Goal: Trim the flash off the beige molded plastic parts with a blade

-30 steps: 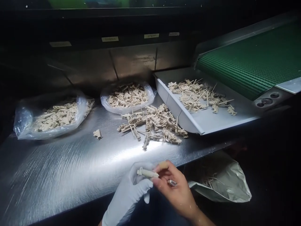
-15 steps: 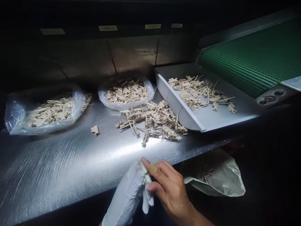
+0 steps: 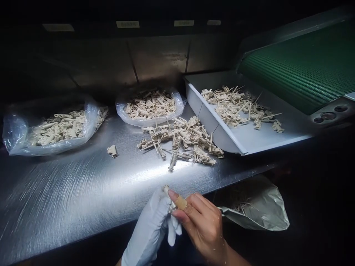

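Note:
My gloved left hand point(image 3: 148, 221) and bare right hand point(image 3: 199, 225) meet at the front edge of the steel table. Between them, a beige moulded plastic part point(image 3: 168, 195) stands tilted, mostly hidden by fingers. The white glove grips it, and my right fingers pinch against it. A tan adhesive bandage point(image 3: 181, 202) wraps one right finger. Beyond my hands lies a loose pile of similar plastic parts point(image 3: 180, 142), with one separate piece point(image 3: 112, 150) to its left.
Clear plastic bags of beige parts point(image 3: 59, 127) point(image 3: 149, 107) sit on the steel table point(image 3: 69, 181). A grey metal tray point(image 3: 288, 137) holds more parts below a green conveyor belt point(image 3: 299, 70). A grey bag point(image 3: 257, 210) hangs beyond the table's front edge.
The beige part has turned from lying sideways to a steep tilt, and my hands have drawn closer around it. The small metal item seen earlier in my right hand no longer shows.

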`<state>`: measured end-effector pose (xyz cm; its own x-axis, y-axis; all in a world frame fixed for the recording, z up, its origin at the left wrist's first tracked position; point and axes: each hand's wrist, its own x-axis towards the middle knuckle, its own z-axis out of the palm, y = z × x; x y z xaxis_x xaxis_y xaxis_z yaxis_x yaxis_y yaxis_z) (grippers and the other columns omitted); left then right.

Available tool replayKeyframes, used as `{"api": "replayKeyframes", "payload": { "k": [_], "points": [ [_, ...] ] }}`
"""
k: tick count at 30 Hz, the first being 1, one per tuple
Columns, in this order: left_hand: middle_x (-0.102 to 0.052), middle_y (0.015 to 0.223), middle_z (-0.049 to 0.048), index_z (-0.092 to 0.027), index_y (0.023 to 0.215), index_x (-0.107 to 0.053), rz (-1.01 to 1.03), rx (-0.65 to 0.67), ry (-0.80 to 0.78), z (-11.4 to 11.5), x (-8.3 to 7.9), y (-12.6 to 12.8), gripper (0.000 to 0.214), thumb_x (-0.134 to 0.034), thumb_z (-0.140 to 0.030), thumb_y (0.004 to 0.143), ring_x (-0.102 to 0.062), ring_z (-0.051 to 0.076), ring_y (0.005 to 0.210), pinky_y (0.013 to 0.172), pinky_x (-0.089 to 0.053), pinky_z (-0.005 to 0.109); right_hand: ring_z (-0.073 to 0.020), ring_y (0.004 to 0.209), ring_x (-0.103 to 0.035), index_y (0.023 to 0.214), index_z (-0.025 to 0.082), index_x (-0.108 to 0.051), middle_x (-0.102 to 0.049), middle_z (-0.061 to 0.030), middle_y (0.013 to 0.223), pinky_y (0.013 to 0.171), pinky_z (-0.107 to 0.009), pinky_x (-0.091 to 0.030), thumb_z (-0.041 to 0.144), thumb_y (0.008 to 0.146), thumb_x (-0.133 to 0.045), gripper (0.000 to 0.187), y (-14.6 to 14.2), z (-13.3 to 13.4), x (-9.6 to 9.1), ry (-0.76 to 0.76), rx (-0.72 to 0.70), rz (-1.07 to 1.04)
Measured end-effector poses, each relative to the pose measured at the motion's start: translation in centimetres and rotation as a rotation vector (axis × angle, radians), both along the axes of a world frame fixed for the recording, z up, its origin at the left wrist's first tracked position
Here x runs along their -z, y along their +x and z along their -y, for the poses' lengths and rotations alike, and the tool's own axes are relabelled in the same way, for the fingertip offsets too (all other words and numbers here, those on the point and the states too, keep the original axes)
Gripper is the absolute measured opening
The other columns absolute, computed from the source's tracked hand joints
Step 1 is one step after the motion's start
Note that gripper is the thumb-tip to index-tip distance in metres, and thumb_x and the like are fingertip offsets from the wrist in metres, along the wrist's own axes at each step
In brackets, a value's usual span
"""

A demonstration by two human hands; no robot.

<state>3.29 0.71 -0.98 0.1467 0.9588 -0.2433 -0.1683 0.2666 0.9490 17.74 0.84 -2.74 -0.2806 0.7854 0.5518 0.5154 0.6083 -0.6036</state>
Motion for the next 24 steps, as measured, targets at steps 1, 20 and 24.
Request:
{"api": "replayKeyframes", "payload": {
  "k": [1,20,24],
  "points": [
    [-0.059,0.051,-0.0002,-0.021,0.06,-0.058,0.037,0.017,-0.034,0.1,0.3,0.0,0.051,-0.051,-0.047,0.104,-0.053,0.013,0.044,0.048,-0.043,0.025,-0.0163,0.064,-0.056,0.144,0.02,-0.062,-0.059,-0.0007,0.07,0.057,-0.028,-0.046,0.032,0.112,-0.047,0.037,0.0,-0.1,0.0,-0.005,-0.002,0.001],
    [-0.053,0.06,-0.0043,-0.017,0.077,-0.062,0.598,0.231,-0.269,0.9,3.3,-0.6,0.04,-0.064,-0.05,0.099,-0.043,0.006,0.049,0.051,-0.037,0.019,-0.0175,0.079,-0.061,0.145,0.032,-0.059,-0.065,-0.0019,0.088,0.072,-0.029,-0.052,0.041,0.113,-0.043,0.038,1.0,-0.5,0.0,-0.193,-0.06,-0.241],
    [-0.027,0.04,-0.013,-0.021,0.065,-0.05,0.595,0.355,-0.337,0.9,2.7,-0.4,0.05,-0.059,-0.057,0.099,-0.023,0.005,0.033,0.038,-0.024,0.019,-0.0155,0.072,-0.058,0.139,0.035,-0.066,-0.059,0.0005,0.077,0.066,-0.027,-0.048,0.047,0.108,-0.051,0.036,0.8,-0.4,0.2,-0.239,-0.111,-0.348]
  ]
}}
